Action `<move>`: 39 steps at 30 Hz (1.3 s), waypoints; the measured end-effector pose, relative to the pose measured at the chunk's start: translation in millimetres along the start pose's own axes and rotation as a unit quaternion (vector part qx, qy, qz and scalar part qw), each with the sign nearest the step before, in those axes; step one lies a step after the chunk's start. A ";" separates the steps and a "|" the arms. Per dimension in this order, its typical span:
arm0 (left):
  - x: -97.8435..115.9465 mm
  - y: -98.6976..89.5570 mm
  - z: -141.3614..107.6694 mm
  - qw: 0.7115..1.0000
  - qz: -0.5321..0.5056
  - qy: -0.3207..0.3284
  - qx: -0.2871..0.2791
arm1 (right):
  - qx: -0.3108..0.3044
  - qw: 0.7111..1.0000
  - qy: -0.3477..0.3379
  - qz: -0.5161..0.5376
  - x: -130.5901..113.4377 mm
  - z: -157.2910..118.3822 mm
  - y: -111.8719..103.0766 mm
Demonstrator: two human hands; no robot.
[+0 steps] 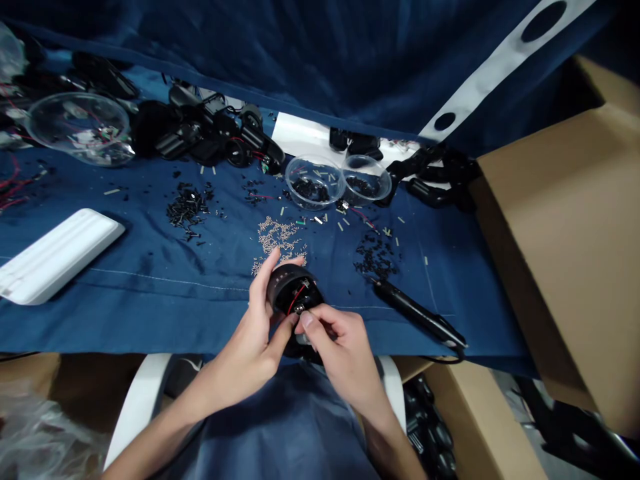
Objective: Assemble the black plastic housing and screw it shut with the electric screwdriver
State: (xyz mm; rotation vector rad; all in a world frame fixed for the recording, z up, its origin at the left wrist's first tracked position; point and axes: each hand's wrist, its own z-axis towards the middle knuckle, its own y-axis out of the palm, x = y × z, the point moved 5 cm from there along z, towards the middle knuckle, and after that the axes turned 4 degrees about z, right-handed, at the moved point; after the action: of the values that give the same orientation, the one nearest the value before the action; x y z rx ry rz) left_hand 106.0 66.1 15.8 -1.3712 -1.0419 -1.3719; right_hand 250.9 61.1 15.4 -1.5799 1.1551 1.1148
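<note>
My left hand [263, 327] is wrapped around a black plastic housing [287, 283], held over the table's front edge. A red wire [296, 299] and a small metal part [299, 309] show inside the housing. The fingers of my right hand [333, 333] pinch together at its lower part, close to my left thumb; what lies between them is hidden. Just beyond the housing is a heap of tiny copper-coloured screws [275, 233]. To the right lies a black electric screwdriver [417, 310], its tip by a patch of small black screws [377, 257].
Two clear plastic cups [313, 193] with small parts stand behind the screws. Black housings [200, 133] and a clear bowl [77, 150] crowd the back left. A white power bank [63, 253] lies at left. A cardboard box [560, 220] stands at right, and dark screws [187, 210] lie left of centre.
</note>
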 end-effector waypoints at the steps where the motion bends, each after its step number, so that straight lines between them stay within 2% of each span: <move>1: 0.3 0.3 0.0 1.000 0.006 0.005 -0.005 | -0.002 1.000 0.006 -0.002 0.2 0.6 -0.9; 14: -3.0 5.0 0.7 0.998 0.049 0.028 -0.014 | -0.003 0.999 0.022 -0.025 -1.4 5.8 -6.0; 25: -6.8 4.9 -1.3 0.992 0.114 0.052 -0.034 | -0.031 0.999 0.024 -0.015 1.4 9.3 -4.7; 31: -6.7 5.7 -1.6 0.991 0.121 0.056 -0.021 | -0.042 0.999 0.014 -0.010 0.4 11.4 -1.9; 39: -17.6 7.1 -8.7 0.990 0.135 0.041 -0.006 | -0.043 0.998 0.026 -0.037 4.9 11.9 3.6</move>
State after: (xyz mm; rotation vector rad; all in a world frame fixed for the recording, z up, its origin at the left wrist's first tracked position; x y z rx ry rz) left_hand 110.4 56.6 -2.3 -1.3965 -0.7639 -1.2239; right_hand 246.3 70.8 7.4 -1.7133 1.0865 1.0924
